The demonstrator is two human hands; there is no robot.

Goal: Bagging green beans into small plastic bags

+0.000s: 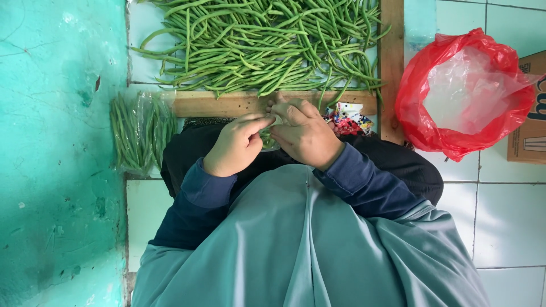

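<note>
A small bundle of thin green beans (267, 138) sits pinched between both hands over the lap: the left hand (236, 145) and right hand (304, 133) both grip it, seemingly binding it. Next calls for steady fingertip tension. Beyond the hands lies the loose heap of long green beans (256, 42); left, a clear plastic bag of beans (139, 133).

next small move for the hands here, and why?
Probably finish closing the small bundle of beans pinched between left hand and right hand, then set it beside the bagged beans. Both hands meet on it; the loose bean pile lies just beyond.
</note>
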